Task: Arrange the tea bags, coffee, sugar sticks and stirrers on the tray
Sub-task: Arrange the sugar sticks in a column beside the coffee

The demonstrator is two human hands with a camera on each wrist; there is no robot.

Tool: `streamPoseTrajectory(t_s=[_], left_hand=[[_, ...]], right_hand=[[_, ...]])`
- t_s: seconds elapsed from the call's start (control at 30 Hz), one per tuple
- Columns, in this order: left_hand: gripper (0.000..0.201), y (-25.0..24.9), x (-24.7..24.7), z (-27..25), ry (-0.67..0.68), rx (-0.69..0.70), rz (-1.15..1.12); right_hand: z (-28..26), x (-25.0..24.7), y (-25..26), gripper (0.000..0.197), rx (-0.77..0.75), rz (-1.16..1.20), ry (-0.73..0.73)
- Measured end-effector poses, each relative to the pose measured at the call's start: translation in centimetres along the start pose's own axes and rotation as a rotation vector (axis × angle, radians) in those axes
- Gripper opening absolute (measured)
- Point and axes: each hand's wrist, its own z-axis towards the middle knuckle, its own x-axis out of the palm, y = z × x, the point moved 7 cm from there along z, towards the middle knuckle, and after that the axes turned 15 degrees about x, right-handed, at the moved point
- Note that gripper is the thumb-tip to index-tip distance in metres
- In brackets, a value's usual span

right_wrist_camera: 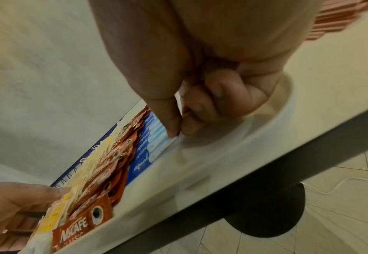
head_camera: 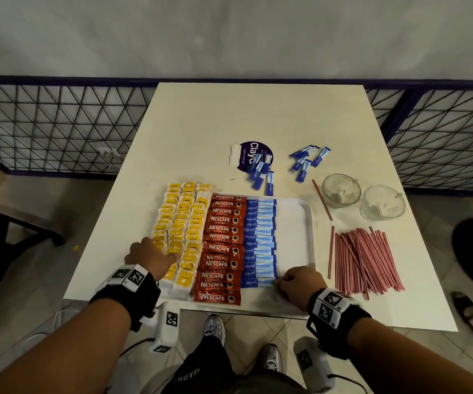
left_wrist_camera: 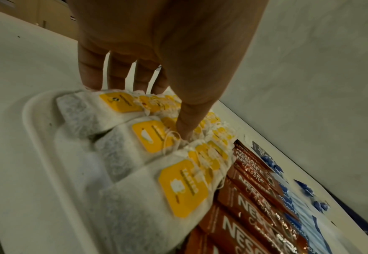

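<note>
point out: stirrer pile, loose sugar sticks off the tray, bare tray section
stirrer pile (head_camera: 364, 258), head view, middle of the red-striped heap right of the tray
loose sugar sticks (head_camera: 305, 162), head view, centre of the right-hand blue cluster
tray (head_camera: 295, 231), head view, bare white floor right of the sugar row

Hands (head_camera: 155, 258) on filled tray (head_camera: 300, 206)
</note>
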Motion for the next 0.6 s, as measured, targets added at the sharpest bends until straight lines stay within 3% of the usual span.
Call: streamPoseTrajectory(t_s=[0.43,0.6], left_hand=[[0.086,0.0,-0.1,0.3,0.003,0.002,0.014],[0.082,-1.9,-4.0,-1.2,-0.193,-0.053,0.010]], right_hand=[[-0.1,-0.4,0.1,0.034,-0.037,-0.031,-0.001],[-2.0,-3.4,-0.5,0.038,-0.127,0.122,0.043]])
